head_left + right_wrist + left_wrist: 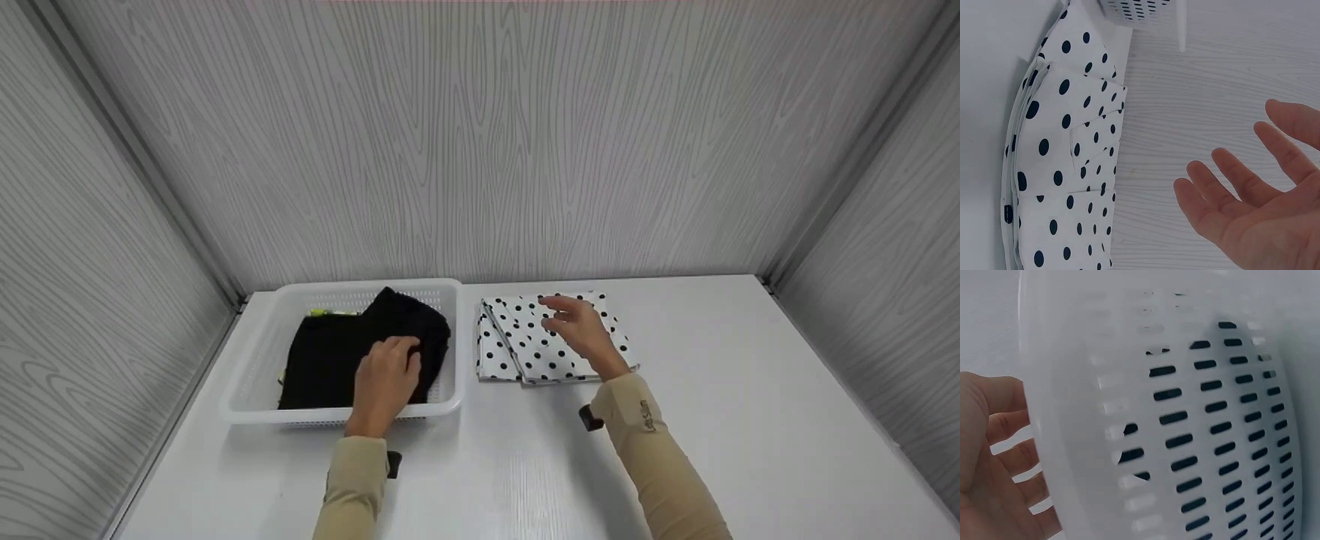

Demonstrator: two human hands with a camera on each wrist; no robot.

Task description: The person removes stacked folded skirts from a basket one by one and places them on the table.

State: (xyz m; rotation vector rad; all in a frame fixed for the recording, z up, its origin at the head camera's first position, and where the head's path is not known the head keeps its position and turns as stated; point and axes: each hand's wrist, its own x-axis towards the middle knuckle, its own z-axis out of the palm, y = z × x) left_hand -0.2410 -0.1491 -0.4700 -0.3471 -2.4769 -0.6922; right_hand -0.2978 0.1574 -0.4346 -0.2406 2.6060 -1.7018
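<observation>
Black folded cloth (337,360) lies inside a white plastic basket (251,375) at the left of the table. My left hand (388,379) hovers over the basket's front rim beside the cloth, its fingers loosely bent; whether it touches the cloth is hard to tell. In the left wrist view the slotted basket wall (1084,439) hides part of that hand (999,467). White cloth with black dots (532,341) lies folded on the table, in overlapping layers. Above it is my right hand (581,330), fingers spread and holding nothing; the right wrist view shows the palm (1264,225) apart from the dotted cloth (1061,163).
Under the black cloth, a bit of yellow-green patterned fabric (319,311) shows at the basket's back. Behind the white table (720,420) stands a grey wood-grain panel (480,150), with side panels at left and right.
</observation>
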